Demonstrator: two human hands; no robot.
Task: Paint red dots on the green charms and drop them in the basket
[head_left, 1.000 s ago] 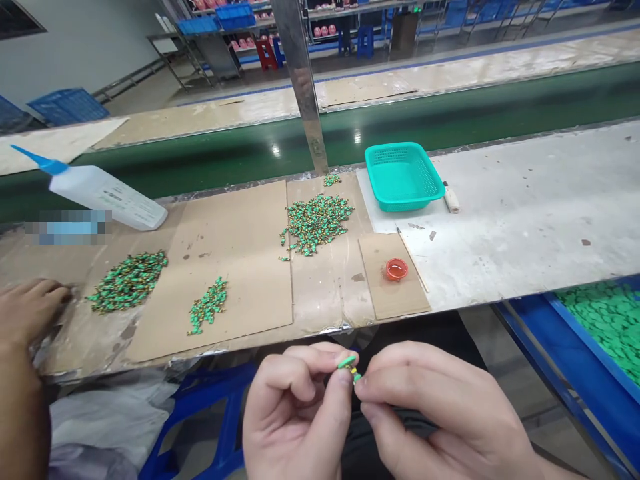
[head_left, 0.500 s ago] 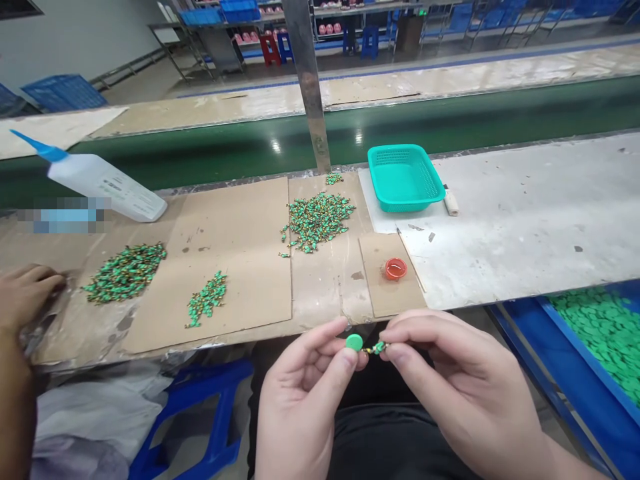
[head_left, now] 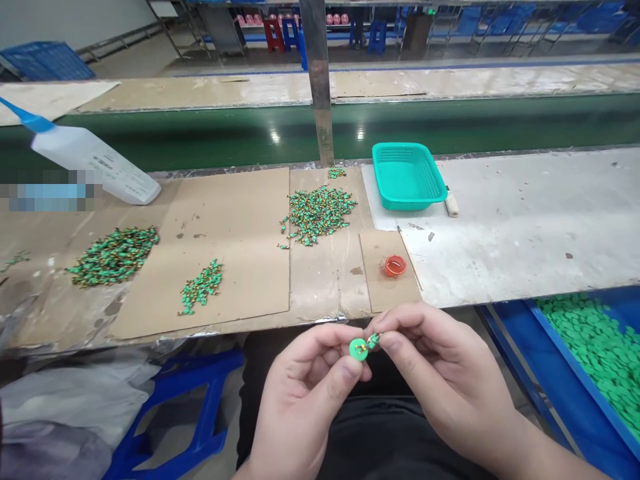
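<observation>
Above my lap, my left hand pinches a round green disc between thumb and fingers, its flat face turned up. Thumb and fingertips of my right hand are closed on a tiny green-and-gold figurine. The figurine's gold end overlaps the face of the disc; whether it is pressed against it I cannot tell. Just past my hands, a small red cup of liquid stands on a cardboard piece. A thin stick lies beside the cup.
Piles of figurines lie on the bench: one in the middle, one small, one left. A teal basket stands behind the cup. A blue-tipped bottle is left. At right, a blue bin holds green discs.
My hands have come closer together, and the figurine's end now lies over the disc, whose face has turned up. Another person's hand at the left has gone out of view.
</observation>
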